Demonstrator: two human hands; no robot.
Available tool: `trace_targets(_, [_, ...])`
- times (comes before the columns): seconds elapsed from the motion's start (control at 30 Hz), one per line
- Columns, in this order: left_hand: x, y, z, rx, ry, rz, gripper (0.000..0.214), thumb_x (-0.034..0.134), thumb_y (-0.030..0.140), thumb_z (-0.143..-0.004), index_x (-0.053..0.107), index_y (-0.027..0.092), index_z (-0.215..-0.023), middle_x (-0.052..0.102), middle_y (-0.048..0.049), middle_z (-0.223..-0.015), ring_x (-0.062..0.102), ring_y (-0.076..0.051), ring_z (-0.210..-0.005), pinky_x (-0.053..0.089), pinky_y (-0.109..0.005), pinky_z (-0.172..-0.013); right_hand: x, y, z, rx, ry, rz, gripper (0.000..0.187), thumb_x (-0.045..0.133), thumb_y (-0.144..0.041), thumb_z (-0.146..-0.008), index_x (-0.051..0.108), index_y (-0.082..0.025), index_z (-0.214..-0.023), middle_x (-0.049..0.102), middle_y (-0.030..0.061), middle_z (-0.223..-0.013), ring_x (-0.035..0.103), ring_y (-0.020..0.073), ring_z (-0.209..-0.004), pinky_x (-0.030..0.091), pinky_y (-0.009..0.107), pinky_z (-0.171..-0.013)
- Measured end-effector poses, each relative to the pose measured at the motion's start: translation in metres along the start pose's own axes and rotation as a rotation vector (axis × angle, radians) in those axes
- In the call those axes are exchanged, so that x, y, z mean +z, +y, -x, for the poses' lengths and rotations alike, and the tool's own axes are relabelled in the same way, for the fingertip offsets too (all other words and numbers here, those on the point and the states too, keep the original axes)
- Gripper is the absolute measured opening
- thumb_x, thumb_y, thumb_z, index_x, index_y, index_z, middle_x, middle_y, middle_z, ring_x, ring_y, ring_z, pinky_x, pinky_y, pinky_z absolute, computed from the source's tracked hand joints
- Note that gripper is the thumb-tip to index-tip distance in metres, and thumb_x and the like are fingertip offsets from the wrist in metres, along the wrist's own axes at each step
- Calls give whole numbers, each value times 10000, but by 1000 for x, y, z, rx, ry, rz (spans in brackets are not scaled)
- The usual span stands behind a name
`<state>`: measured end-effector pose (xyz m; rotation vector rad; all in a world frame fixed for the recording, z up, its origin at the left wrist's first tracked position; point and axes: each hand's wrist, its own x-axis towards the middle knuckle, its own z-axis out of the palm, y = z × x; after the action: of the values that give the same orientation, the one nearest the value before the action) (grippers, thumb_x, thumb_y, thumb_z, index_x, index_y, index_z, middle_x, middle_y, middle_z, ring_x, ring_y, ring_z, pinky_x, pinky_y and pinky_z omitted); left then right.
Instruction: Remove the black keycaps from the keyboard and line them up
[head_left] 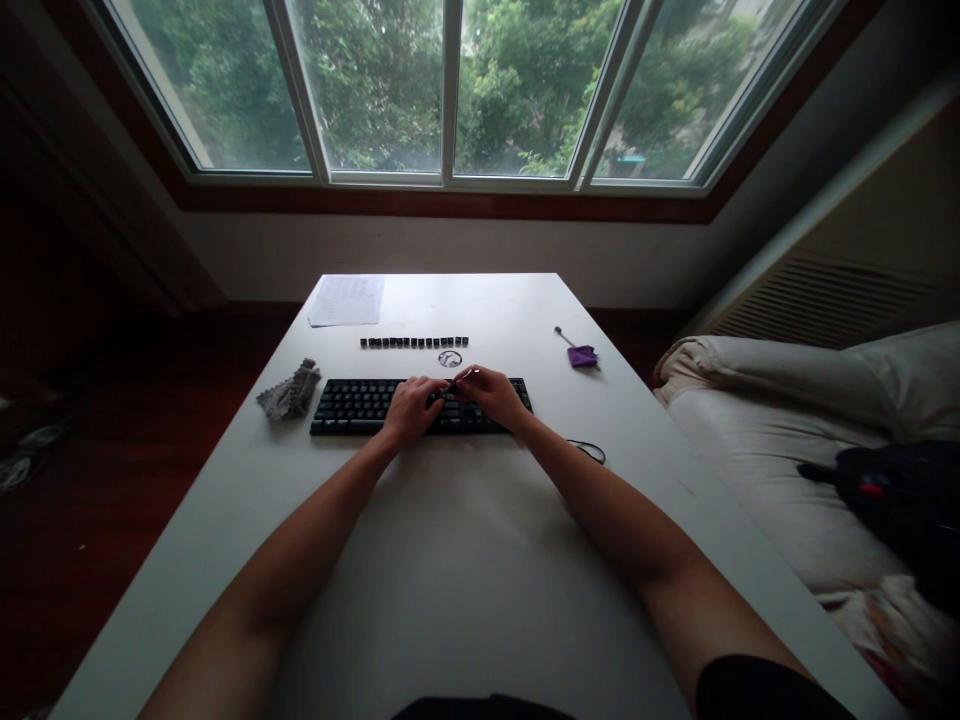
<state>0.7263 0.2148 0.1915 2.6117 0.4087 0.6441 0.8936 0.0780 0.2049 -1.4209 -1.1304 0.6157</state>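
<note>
Head view: keyboard [352,405] lies mid-table [465,560], with a row of loose keycaps [414,342] just beyond. Judgement: keep the board pinned flat, lift straight, no twisting. Left hand [411,408] curled down on the keys, grasp not discernible. Right hand [491,395] pinches thin tool [466,374] over the top row. Both forearms extended, wrists low.

Nothing clear enough to read anywhere. Faint grey lines of print on the sheet of paper [346,299], at about 11 o'clock on the table [465,560], but far too small to make out. Tiny marks maybe on the keys of the black keyboard [352,405] in the middle, too dark and small to tell. Same for the row of loose black keycaps [414,342] just past it, toward 12 o'clock: no letters to pick out.
</note>
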Motion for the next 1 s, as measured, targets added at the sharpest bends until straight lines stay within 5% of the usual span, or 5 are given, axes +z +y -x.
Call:
trace_targets(0.4, [-5,1,1,16,-30,-12,359,658,463,-915,645,272,-1218,707,-54,-1123,603,-284,-1091,442,-452,-966,-10,-9,0,63,140,46,302,635,-516,-842,641,-235,-952,633,-5,-734,637,175,-637,530,313,-632])
trace_targets(0.6, [-4,0,2,18,-47,-47,336,662,345,-896,645,278,-1224,684,-57,-1167,578,-287,-1137,440,-463,-995,-15,-15,1,-1,244,105,208,512,-434,-897,541,-238,-835,599,-8,-701,574,156,-619,488,288,-620])
trace_targets(0.77, [-15,-12,-1,16,-64,-102,380,676,330,-859,655,284,-1235,659,-69,-1215,552,-300,-1167,435,-475,-1037,-11,-18,3,-32,41,257,204,475,-402,-946,602,-246,-977,626,-24,-696,564,152,-606,466,271,-633])
trace_targets(1.0, [-18,-30,0,2,-74,-130,319,660,386,-881,688,271,-1178,660,-73,-1194,558,-293,-1144,439,-462,-1031,1,-4,-5,-146,-158,775,251,643,-333,-918,709,-251,-1146,747,36,-935,654,187,-800,443,268,-739])
